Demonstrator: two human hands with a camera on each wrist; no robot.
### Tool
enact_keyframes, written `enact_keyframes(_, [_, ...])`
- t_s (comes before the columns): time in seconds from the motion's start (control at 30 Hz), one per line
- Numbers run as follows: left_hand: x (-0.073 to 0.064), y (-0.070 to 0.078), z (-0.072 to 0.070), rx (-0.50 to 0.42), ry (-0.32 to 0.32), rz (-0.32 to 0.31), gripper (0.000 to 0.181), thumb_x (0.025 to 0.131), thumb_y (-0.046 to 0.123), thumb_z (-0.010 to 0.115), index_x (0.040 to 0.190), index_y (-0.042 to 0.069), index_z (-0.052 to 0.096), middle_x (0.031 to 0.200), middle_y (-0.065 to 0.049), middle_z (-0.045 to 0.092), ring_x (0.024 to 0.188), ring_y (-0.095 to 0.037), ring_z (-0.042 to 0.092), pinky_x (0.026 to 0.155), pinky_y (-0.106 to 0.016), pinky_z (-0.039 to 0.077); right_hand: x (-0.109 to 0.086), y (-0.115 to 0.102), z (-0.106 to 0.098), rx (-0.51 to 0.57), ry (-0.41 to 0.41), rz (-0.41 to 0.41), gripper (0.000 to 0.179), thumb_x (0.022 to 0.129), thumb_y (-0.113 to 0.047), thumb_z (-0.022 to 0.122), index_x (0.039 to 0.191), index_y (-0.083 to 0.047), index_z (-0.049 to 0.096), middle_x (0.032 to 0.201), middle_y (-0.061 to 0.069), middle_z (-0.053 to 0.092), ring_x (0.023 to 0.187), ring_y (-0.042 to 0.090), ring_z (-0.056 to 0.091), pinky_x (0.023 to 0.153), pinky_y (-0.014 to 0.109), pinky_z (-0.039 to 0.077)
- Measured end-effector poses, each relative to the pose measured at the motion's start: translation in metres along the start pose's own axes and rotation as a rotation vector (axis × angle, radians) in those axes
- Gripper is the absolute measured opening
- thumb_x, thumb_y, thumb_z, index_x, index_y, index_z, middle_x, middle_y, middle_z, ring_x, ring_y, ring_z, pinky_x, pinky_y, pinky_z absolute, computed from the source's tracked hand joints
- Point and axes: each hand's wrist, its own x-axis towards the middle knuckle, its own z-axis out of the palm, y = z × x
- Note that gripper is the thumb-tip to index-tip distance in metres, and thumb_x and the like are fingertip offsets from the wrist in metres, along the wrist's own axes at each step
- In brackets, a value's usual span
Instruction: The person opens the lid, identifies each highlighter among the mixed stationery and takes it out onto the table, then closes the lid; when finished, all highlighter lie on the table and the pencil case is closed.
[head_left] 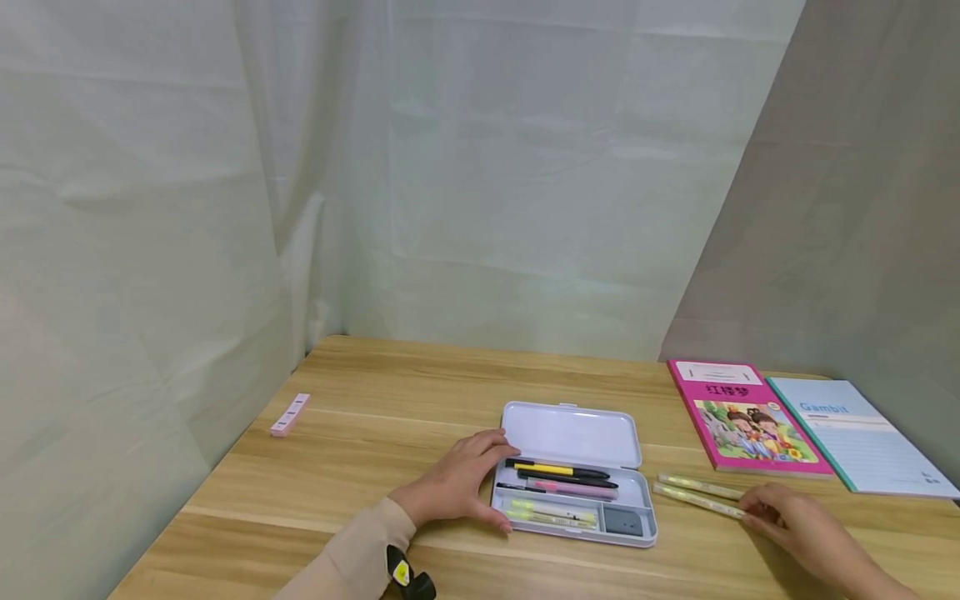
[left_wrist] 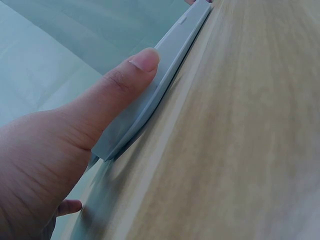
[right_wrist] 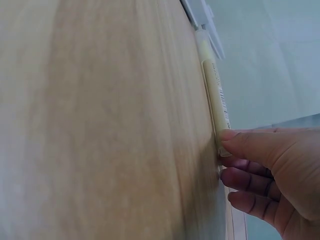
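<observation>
An open pale pencil case (head_left: 572,437) lies on the table, lid tipped back. Inside are a yellow-and-black pen (head_left: 558,468), a pink pen (head_left: 573,488), yellow-tipped highlighters (head_left: 552,514) and a dark grey eraser (head_left: 623,522). My left hand (head_left: 465,482) rests at its left end, fingers spread by the hinge; the thumb (left_wrist: 125,77) lies straight along the front wall. To the right, my right hand (head_left: 798,529) pinches the end of the nearer pale yellow highlighter (right_wrist: 216,97) between thumb and forefinger. A second highlighter (head_left: 697,485) lies just behind, its right end at the fingers.
A pink picture-cover book (head_left: 750,417) lies at the back right, beside a light blue notebook (head_left: 870,437). Near the table's left edge sits a small pink-and-white block (head_left: 290,415). Pale curtains (head_left: 525,183) hang behind the wooden table (head_left: 405,392).
</observation>
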Motion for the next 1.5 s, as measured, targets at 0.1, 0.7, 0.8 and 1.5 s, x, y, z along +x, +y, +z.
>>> enact_keyframes(0.1, [0.0,0.001,-0.001,-0.005,-0.014,-0.015,0.095,0.063,0.067,0.076,0.14,0.02,0.046,0.148,-0.003,0.04,0.142,-0.024,0.032,0.117,-0.047,0.03,0.001,0.0,-0.001,-0.003,-0.017,0.022,0.011,0.082,-0.01,0.072,0.083,-0.019,0.067,0.079,-0.013,0.059,0.067,-0.01,0.042,0.057,0.019,0.046])
enact_keyframes(0.7, [0.0,0.002,0.0,0.017,-0.027,-0.03,0.097,0.063,0.07,0.075,0.141,0.021,0.044,0.149,-0.002,0.039,0.143,-0.022,0.031,0.118,-0.045,0.029,0.001,-0.003,-0.006,0.018,-0.084,0.089,0.008,0.083,-0.016,0.073,0.089,-0.016,0.068,0.083,-0.008,0.059,0.068,-0.008,0.041,0.058,0.018,0.045])
enact_keyframes(0.8, [0.001,0.002,-0.001,0.013,-0.028,-0.03,0.097,0.063,0.07,0.075,0.141,0.021,0.044,0.15,-0.002,0.039,0.143,-0.022,0.031,0.118,-0.045,0.029,0.001,-0.003,-0.01,0.028,-0.094,0.081,0.008,0.083,-0.017,0.072,0.09,-0.016,0.067,0.082,-0.008,0.058,0.068,-0.008,0.041,0.058,0.018,0.045])
enact_keyframes(1.5, [0.0,0.001,0.0,-0.006,0.0,-0.007,0.095,0.063,0.067,0.077,0.139,0.019,0.047,0.149,-0.006,0.041,0.142,-0.025,0.033,0.116,-0.048,0.031,0.016,-0.023,-0.03,-0.008,0.133,-0.126,0.016,0.076,-0.009,0.077,0.085,-0.016,0.066,0.075,-0.019,0.056,0.066,-0.012,0.041,0.052,0.017,0.04])
